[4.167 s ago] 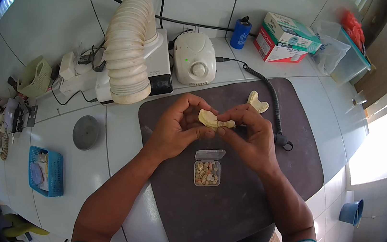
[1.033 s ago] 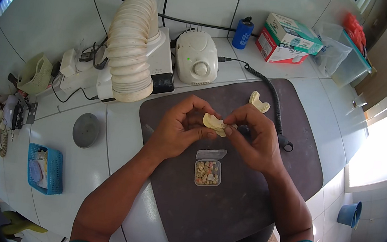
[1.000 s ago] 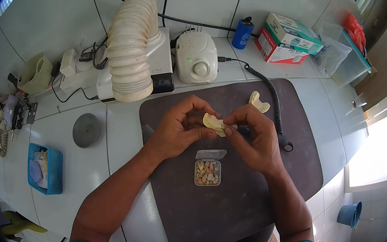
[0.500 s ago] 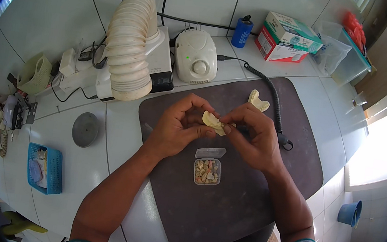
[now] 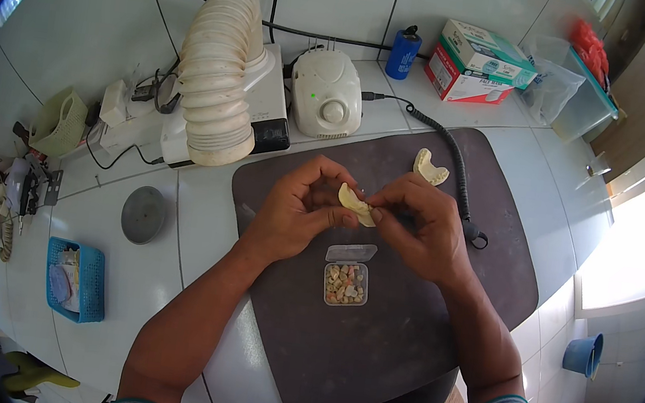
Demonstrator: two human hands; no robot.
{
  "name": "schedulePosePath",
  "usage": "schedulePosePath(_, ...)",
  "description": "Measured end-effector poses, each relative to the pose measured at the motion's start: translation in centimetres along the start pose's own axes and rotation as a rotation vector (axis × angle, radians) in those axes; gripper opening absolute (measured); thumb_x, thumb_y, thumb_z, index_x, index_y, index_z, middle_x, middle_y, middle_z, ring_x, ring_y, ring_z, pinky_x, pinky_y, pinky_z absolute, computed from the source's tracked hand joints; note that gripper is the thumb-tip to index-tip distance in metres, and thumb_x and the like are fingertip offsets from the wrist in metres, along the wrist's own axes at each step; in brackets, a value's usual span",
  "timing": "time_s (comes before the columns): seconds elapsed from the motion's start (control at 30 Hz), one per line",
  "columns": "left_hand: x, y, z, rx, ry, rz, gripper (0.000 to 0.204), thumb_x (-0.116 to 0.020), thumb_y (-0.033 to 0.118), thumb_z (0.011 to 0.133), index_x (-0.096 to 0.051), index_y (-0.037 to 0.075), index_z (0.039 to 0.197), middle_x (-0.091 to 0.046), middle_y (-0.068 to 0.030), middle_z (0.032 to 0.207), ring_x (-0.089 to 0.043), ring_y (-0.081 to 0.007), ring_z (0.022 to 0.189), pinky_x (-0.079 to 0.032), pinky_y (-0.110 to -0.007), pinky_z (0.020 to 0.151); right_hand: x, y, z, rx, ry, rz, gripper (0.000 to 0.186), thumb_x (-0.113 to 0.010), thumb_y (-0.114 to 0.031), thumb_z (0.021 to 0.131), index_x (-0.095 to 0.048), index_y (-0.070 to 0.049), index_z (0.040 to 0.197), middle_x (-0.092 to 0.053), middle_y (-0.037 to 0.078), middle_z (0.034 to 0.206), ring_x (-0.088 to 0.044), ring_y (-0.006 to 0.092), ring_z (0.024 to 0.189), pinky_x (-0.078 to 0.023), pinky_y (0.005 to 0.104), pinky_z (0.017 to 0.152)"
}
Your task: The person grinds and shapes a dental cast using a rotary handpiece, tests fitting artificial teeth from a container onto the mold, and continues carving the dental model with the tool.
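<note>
A cream-coloured dental cast is held up above the dark mat, between my two hands. My left hand is closed on its left side, the thumb below and the fingers behind. At the cast's right edge, my right hand pinches with thumb and fingertips; whether a small piece sits in that pinch is hidden. Just below the hands lies a small clear box with its lid raised, full of tooth-like pieces in cream and pinkish tones. A second dental cast rests on the mat beyond my right hand.
Behind the dark mat stand a white control unit with a coiled cable and a ribbed white hose. A grey round dish and a blue basket sit left. Stacked boxes and a blue cylinder are at the back.
Both hands stay nearly in place. The cast between them has tilted very slightly; the other things have not moved.
</note>
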State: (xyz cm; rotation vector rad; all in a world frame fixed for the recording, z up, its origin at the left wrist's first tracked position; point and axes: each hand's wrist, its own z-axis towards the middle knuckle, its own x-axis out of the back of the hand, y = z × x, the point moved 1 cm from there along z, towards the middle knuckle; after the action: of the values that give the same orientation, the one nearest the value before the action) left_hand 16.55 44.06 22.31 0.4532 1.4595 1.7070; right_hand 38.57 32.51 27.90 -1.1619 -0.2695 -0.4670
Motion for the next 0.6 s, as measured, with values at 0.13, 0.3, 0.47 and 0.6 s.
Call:
schedulePosePath(0.13,0.23,-0.06,0.24,-0.008,0.029,-0.07,0.037,-0.085,-0.001,0.111,-0.063,0.004,0.14,-0.078,-0.0071,0.129,-0.082,-0.0138,0.117,-0.069,-0.029,0.1,-0.03,0.15,0.1,0.085,0.006,0.035,0.035,-0.086,0.002,0.097,-0.088,0.0,0.132,-0.082,0.013,0.112,-0.084,0.0238,0.1,-0.066,0.037,0.089)
schedulePosePath(0.3,0.47,0.14,0.17,0.021,0.058,-0.053,0.033,-0.084,0.003,0.113,-0.063,0.002,0.139,-0.079,-0.0079,0.123,-0.082,-0.0115,0.109,-0.067,-0.027,0.093,-0.03,-0.05,0.13,0.136,-0.009,0.013,0.039,-0.091,0.0,0.096,-0.086,0.001,0.135,-0.082,0.014,0.116,-0.084,0.0248,0.102,-0.066,0.037,0.089)
schedulePosePath(0.47,0.52,0.2,0.17,0.038,0.038,-0.025,0.032,-0.083,0.004,0.114,-0.062,0.002,0.138,-0.08,-0.0088,0.123,-0.082,-0.0116,0.108,-0.068,-0.028,0.094,-0.39,-0.42,0.03,0.14,0.015,-0.097,0.042,-0.099,-0.003,0.092,-0.086,0.0,0.132,-0.083,0.013,0.116,-0.084,0.0259,0.1,-0.067,0.0372,0.089)
schedulePosePath(0.6,0.41,0.26,0.14,0.048,0.029,-0.033,0.037,-0.087,0.013,0.113,-0.063,0.002,0.139,-0.079,-0.0084,0.123,-0.08,-0.0124,0.109,-0.068,-0.03,0.093,-0.47,-0.56,-0.08,0.165,0.033,-0.143,0.041,-0.1,-0.003,0.092,-0.086,0.0,0.13,-0.083,0.012,0.114,-0.085,0.0259,0.099,-0.067,0.0372,0.087)
